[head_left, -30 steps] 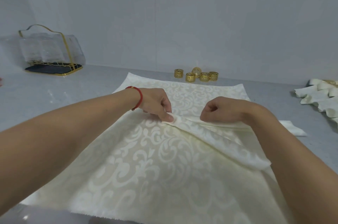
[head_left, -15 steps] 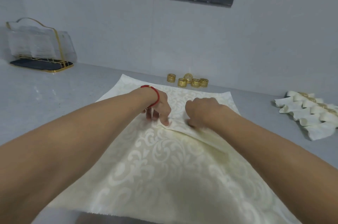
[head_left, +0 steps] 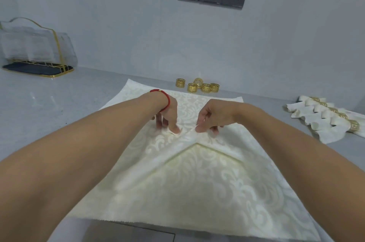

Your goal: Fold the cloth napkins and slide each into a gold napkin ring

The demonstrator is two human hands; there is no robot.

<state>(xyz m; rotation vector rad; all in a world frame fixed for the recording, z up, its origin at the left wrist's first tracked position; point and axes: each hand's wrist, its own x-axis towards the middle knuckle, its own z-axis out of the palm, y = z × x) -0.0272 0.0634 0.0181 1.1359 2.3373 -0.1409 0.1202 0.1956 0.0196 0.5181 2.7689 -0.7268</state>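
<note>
Our cream napkin (head_left: 197, 178) lies spread on the grey counter (head_left: 59, 103), a raised pleat running left to right across its middle, directly under both hands. Our left hand (head_left: 167, 117) pinches the ridge's left end, our right hand (head_left: 213, 117) its right end, near each other. Just beyond the far edge wait the gold rings (head_left: 197, 86); finished napkins (head_left: 325, 121) lie well right.

Both hands have slid nearer on the napkin (head_left: 197, 182), the left hand (head_left: 169, 115) and right hand (head_left: 213, 117) now pinching its pleat further apart.
</note>
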